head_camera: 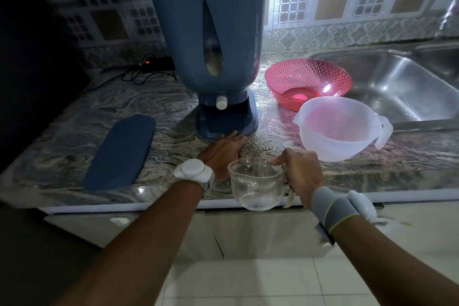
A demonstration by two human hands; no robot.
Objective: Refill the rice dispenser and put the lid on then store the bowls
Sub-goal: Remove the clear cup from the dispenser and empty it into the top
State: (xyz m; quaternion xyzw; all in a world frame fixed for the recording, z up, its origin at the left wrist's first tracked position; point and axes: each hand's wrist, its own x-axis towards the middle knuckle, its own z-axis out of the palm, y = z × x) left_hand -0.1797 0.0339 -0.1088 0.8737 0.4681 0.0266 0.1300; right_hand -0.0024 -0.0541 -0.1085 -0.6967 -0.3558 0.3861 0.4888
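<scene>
On the marble counter (74, 117), left hand (222, 150) rests flat, fingers straight; right hand (301, 171) grips clear cup (255, 186).

One head view looks forward and steeply down from above, close over the near edge of the surface (74, 117), facing the tiled wall (347, 0); both forearms reach in from below.

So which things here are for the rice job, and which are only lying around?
For the job:
dispenser
lid
clear cup, held by right hand
white bowl
pink bowl
left hand, at the dispenser's base

Lying about:
power strip
sink
</scene>
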